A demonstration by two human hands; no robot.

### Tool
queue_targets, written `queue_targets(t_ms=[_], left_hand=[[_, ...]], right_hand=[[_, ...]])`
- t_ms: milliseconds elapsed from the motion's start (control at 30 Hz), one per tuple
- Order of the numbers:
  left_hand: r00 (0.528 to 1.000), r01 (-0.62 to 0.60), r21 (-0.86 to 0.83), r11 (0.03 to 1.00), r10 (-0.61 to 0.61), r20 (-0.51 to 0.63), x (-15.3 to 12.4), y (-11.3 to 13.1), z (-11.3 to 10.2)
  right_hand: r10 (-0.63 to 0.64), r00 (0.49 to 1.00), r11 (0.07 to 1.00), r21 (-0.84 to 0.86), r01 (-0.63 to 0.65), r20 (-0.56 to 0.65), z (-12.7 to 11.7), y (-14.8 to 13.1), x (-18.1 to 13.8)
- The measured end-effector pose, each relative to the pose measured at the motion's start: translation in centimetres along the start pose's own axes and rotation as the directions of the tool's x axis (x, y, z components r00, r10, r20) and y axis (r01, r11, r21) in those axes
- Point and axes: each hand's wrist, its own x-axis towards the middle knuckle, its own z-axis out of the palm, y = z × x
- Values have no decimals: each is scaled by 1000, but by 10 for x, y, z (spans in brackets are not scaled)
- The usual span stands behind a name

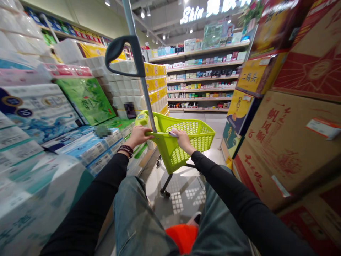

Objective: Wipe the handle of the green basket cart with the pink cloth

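A lime-green wheeled shopping basket (194, 137) stands in the aisle in front of me, with a grey pole and dark handle (121, 49) rising from its near rim. My left hand (138, 137) is closed on the near left edge of the basket's rim by the pole; a bead bracelet is on that wrist. My right hand (181, 138) grips the near rim a little to the right. Both arms wear black sleeves. The basket looks empty inside.
Stacked packs of toilet paper and tissue (39, 113) line the left side. Piled cardboard boxes with red print (290, 138) crowd the right. Shelves of small products (202, 76) stand at the far end. Glossy floor (186, 188) runs between; something orange (182, 236) lies by my knees.
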Motion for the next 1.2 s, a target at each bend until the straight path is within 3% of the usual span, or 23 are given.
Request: queue_targets(t_ms=[133,200,467,533,633,667,767,833,1033,1200], left_hand=[[1000,-7,-22,1000,7,-9,0,-3,2],[1000,-20,-35,999,20,-12,-1,-6,2],[999,-31,-52,998,32,19,-5,-21,-2],[997,14,-33,999,-17,-74,-11,-16,0],[946,108,16,994,-98,-309,-26,1,7],[939,94,39,995,-76,-335,-30,8,11],[969,-159,109,981,176,-172,-34,29,22],[963,-258,109,960,265,-49,-30,39,29],[991,-130,86,988,131,-7,-10,53,53],[992,-130,49,990,130,4,-6,54,62]], right_hand=[[-115,992,991,56,118,-41,17,-38,11],[-148,988,987,62,150,-46,19,-41,12],[-9,999,992,-125,13,36,-10,32,-9],[10,999,987,-159,-5,33,-12,40,-11],[46,998,981,-191,-38,34,-9,37,-10],[53,998,980,-194,-45,33,-7,35,-9],[49,999,980,-193,-47,7,-3,30,-6],[33,999,978,-206,-32,3,-2,29,-7],[-13,998,973,-228,26,60,-8,29,-11],[-85,993,986,-137,95,77,7,-4,-1]])
